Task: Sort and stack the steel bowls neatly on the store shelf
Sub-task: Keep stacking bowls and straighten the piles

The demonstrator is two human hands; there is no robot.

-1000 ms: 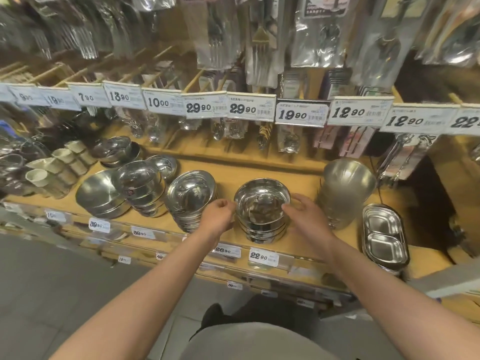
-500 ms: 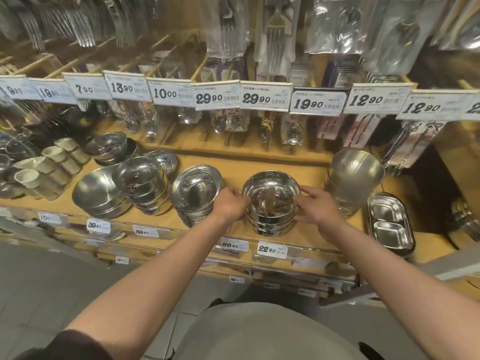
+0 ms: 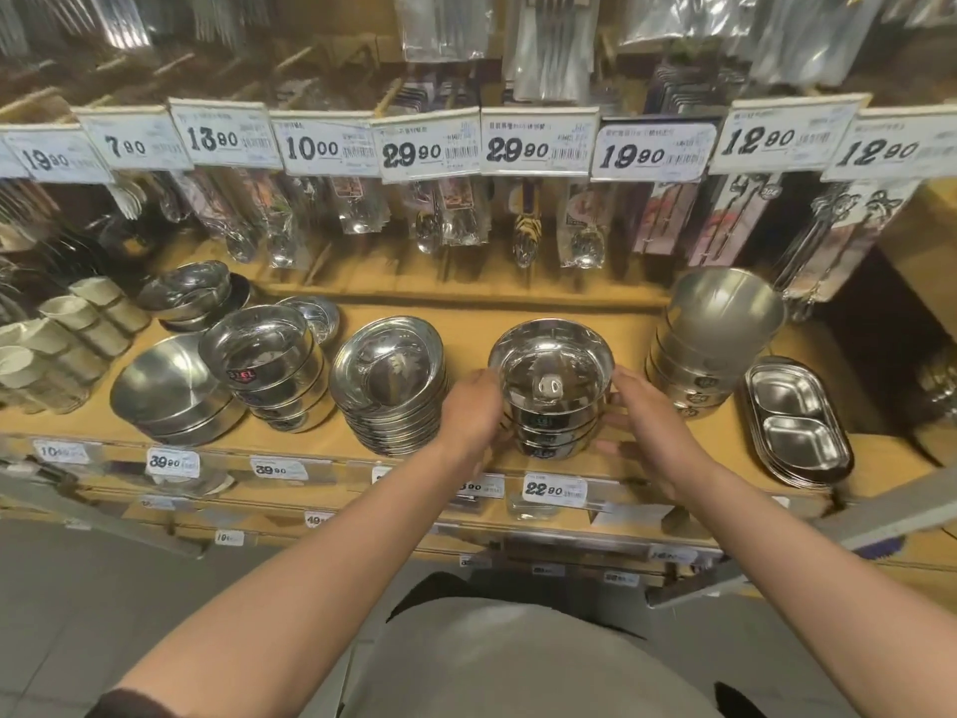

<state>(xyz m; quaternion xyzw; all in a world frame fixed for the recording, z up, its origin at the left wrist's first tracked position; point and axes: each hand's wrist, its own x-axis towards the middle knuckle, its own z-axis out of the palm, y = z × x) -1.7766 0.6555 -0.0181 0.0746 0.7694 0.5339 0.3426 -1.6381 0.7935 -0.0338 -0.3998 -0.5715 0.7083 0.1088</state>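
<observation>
Wooden store shelf (image 3: 466,323) carrying several stacks of steel bowls, seen from the head camera. The stack in hand (image 3: 551,391) stands at the front of the shelf, between a stack of shallow dishes (image 3: 388,386) on its left and a taller stack of deep bowls (image 3: 714,344) on its right, apart from both. The left hand (image 3: 474,412) and right hand (image 3: 639,412) bracket this stack from opposite sides; the left grip is curled against the side of the stack, while the right lies with fingers spread along the lower bowls. Whether either thumb bears on the top rim cannot be told.

To do the step well, judged from this view: press evenly from both sides so the nested bowls centre on one axis, keep the base flat on the shelf, and set the stack directly above its own price tag without knocking the neighbouring stacks. Polished steel is likely to slide easily, so light pressure should suffice.

Further left stand a stack of straight-walled bowls (image 3: 269,365) with a small dark sticker, possibly "316L", and wide bowls (image 3: 171,396); at the right, divided trays (image 3: 797,422).

Legible writing, upper rail (image 3: 538,147): 19.90, 7.90, 13.90, 10.00, 29.90, 29.90, 19.90, 12.90, 12.90. Shelf edge: 39.90, 39.90, and 22.90 on the tag (image 3: 554,490) below the held stack. Finer print is illegible.
</observation>
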